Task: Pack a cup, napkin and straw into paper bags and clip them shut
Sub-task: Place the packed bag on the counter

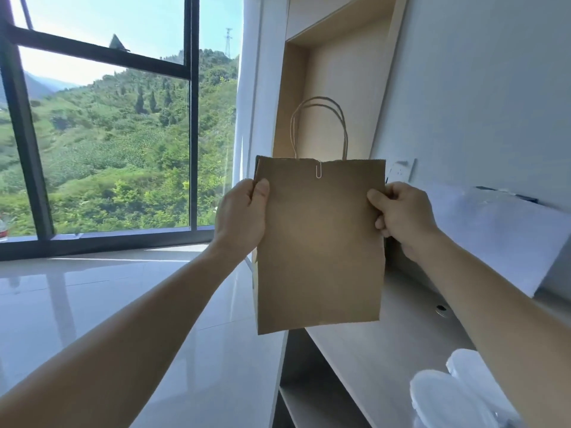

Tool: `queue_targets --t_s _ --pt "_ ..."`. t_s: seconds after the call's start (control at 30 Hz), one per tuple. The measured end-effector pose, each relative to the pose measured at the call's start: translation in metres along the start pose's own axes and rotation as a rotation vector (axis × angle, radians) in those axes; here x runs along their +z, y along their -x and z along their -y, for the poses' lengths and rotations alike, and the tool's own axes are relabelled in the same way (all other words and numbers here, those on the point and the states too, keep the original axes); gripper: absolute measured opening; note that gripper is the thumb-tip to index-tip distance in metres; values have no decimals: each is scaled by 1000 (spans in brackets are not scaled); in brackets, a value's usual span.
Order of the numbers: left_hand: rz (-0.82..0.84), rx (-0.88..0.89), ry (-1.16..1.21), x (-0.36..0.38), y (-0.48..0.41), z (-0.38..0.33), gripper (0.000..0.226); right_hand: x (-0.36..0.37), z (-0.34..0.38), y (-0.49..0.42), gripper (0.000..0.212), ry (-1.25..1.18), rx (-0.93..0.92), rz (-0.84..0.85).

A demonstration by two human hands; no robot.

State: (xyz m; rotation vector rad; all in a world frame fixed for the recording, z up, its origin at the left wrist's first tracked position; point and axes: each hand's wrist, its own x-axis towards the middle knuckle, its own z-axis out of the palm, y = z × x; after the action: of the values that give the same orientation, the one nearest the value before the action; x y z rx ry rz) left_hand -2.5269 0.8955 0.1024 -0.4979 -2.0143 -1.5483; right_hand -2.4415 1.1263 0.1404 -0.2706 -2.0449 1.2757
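Note:
A brown paper bag [319, 242] with twisted paper handles [318, 125] is held up in the air in front of me. A white paper clip [318, 169] sits over the middle of its top edge, holding the mouth closed. My left hand [242, 216] grips the bag's left edge, thumb on the front. On the opposite edge, my right hand [400, 216] grips at the same height. The bag's contents are hidden.
Below on the right runs a pale wooden desk [370, 350] with white plastic cup lids [457, 393] near the bottom corner and a white sheet [500, 239] against the wall. A glossy white sill [123, 288] lies under the large window on the left.

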Motion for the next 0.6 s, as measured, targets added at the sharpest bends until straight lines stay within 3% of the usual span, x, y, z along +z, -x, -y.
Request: queue_targets --t_s 0.17,0.4,0.6 --pt "49 35 -34 31 -58 67 45 58 -35 -60 15 62 72 -27" --pt "268 189 -174 77 -114 137 48 109 -103 -138 6 45 254 -52" --pt "365 158 -215 115 -133 191 51 138 -157 -188 5 87 283 -19"
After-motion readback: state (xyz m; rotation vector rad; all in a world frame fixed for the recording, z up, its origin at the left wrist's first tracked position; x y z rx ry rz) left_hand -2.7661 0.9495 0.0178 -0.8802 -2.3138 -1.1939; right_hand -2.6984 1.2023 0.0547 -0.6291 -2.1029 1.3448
